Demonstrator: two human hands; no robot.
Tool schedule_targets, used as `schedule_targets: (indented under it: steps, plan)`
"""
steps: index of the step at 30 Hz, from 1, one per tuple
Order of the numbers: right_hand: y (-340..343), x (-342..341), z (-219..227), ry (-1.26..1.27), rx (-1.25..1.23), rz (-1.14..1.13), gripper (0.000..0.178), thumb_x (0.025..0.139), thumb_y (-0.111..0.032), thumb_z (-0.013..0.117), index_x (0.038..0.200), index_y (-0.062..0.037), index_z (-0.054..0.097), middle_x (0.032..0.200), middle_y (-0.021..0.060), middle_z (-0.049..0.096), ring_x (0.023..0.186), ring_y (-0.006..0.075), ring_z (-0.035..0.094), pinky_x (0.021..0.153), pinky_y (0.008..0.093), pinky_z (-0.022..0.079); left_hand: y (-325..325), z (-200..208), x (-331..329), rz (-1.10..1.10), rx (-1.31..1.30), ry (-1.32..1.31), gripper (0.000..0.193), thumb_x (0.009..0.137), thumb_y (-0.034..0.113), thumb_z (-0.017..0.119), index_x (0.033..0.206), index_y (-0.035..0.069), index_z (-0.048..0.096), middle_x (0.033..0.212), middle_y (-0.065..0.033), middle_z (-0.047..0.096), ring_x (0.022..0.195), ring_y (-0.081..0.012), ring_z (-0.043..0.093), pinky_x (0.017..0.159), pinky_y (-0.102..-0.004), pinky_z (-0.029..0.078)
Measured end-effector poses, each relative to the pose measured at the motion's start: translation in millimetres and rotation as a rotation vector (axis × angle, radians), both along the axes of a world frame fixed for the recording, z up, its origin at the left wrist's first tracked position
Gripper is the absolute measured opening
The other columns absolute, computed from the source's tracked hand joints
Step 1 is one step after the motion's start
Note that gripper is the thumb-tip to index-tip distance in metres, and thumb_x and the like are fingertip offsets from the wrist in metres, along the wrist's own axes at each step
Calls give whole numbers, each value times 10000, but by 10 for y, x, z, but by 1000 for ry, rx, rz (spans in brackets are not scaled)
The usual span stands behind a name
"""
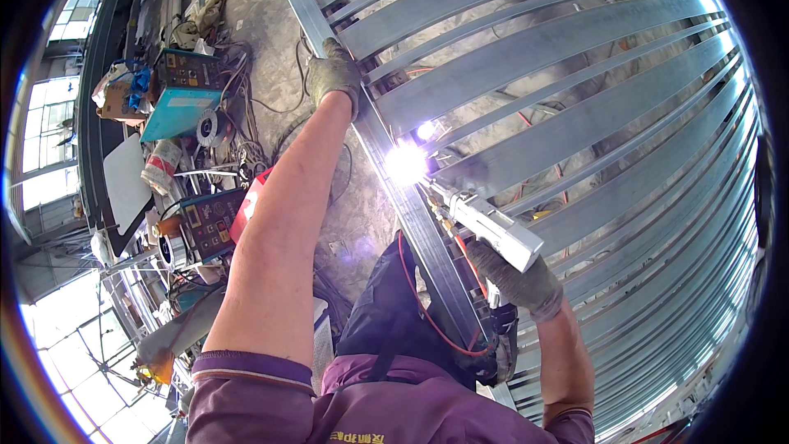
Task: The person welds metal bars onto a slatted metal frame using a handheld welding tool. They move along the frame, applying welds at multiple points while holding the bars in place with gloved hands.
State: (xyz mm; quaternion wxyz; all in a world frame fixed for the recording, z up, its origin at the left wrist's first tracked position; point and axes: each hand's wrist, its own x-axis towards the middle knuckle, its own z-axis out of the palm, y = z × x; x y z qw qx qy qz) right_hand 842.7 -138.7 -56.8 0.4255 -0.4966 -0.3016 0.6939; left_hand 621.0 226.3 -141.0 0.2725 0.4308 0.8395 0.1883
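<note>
My right hand (518, 281), in a grey-green work glove, is wrapped round the grip of a white, boxy welding gun (493, 230). The gun's tip points at a glaring white weld spot (406, 163) on the side rail (382, 144) of a grey metal frame, where slats meet the rail. Glare hides the joint itself. Farther up the same rail, my gloved left hand (334, 78) grips it, its fingers curled over the metal. A thin orange-red hose (427, 312) loops below the gun, near my legs.
Long parallel metal slats (509, 57) fill the right side, with cables lying beneath them. To the left stand a teal machine (182, 103) with a control panel, another panelled machine (209, 224), a wire spool (207, 127), a cardboard box (115, 94) and tangled cables.
</note>
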Motion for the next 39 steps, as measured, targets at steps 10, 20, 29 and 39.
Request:
schedule_targets:
  steps: [10,20,29,39]
  plan:
    - [-184,61,234,-9,-190,-44,357,995,-150,744,1308,-2,661,943,10,693,765,71,608,653,261,518,-85,105,81,-1,36,46,782,1030,630,408,1319,-64,623,1287,-283,680,1219,-433,644,1032,-486,491]
    - [-184,75,253,-23,-235,28,399,1003,-101,725,1365,28,621,1164,74,724,993,95,647,822,256,557,-11,-53,24,28,42,7,789,1034,648,398,1316,-58,611,1219,-253,708,1120,-381,700,957,-465,535]
    - [-265,47,87,-93,-9,25,364,998,-169,743,1313,-9,656,986,30,699,839,110,640,726,286,542,-40,35,40,-7,17,70,808,1031,655,382,1330,-61,607,1265,-271,691,1170,-406,679,996,-479,515]
    - [-204,15,130,-136,129,6,347,1001,-64,701,1339,-3,655,1285,134,713,1145,226,691,960,329,564,-74,84,49,-25,22,15,814,1028,656,381,1312,-71,610,1276,-269,687,1176,-399,680,1002,-471,516]
